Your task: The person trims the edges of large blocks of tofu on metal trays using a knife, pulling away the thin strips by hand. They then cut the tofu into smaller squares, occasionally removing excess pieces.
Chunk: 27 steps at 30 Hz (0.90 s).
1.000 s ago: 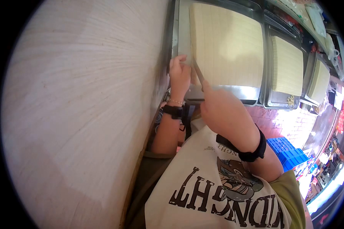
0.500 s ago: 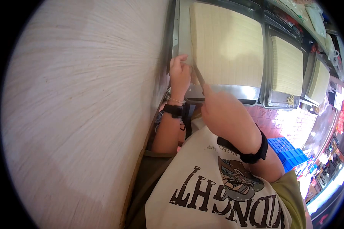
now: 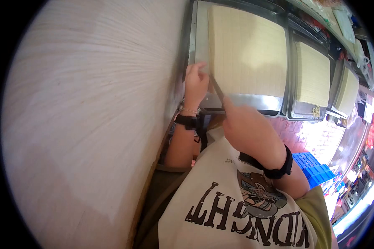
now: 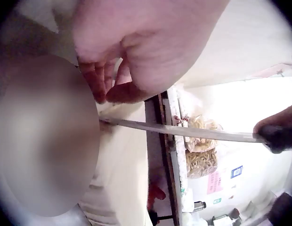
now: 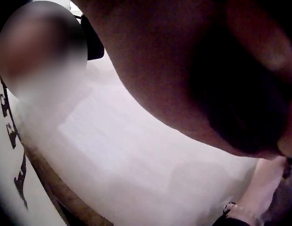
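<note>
My right hand grips the dark handle of a knife, its long narrow blade running along the left edge of a large pale yellow slab. Fine parallel lines mark the slab's top. At that same edge, just left of the blade, is my left hand. In the left wrist view its fingers and thumb are bent, tips close together at the slab near the knife's tip; I cannot tell whether they pinch it. The right wrist view shows mostly dark forearm and a wrist strap.
The slab lies on a metal tray. To its right are a smaller pale slab and another one on their own trays. A pale wall-like surface stands close on the left. Blue crates sit low on the right.
The right hand and knife have drawn back a little along the slab's edge toward my body. The left hand has stayed at nearly the same place.
</note>
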Available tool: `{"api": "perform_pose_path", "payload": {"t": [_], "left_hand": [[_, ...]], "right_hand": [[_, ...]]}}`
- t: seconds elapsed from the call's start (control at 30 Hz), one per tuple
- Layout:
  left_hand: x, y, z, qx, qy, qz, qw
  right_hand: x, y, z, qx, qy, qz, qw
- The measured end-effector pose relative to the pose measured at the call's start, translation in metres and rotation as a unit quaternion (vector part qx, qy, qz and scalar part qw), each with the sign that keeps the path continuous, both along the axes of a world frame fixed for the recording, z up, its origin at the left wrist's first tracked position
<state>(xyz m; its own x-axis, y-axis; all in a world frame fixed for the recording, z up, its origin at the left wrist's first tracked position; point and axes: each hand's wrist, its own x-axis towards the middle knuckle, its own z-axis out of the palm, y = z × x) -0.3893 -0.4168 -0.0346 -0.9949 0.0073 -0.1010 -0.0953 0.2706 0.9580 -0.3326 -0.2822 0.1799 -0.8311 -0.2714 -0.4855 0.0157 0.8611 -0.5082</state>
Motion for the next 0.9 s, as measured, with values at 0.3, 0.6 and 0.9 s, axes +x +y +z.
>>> {"api": "perform_pose_path", "payload": {"t": [0.3, 0.6, 0.9], "left_hand": [[0.001, -0.005, 0.011, -0.075, 0.024, -0.077, 0.994], [-0.005, -0.005, 0.015, -0.234, 0.07, -0.112, 0.963], [-0.009, -0.003, 0.013, -0.228, 0.116, -0.059, 0.965]], "right_hand": [[0.0, 0.023, 0.025, -0.004, -0.01, 0.078, 0.997], [0.04, 0.119, 0.106, -0.151, -0.187, -0.248, 0.938], [0.035, 0.123, 0.108, -0.301, -0.145, -0.355, 0.873]]}}
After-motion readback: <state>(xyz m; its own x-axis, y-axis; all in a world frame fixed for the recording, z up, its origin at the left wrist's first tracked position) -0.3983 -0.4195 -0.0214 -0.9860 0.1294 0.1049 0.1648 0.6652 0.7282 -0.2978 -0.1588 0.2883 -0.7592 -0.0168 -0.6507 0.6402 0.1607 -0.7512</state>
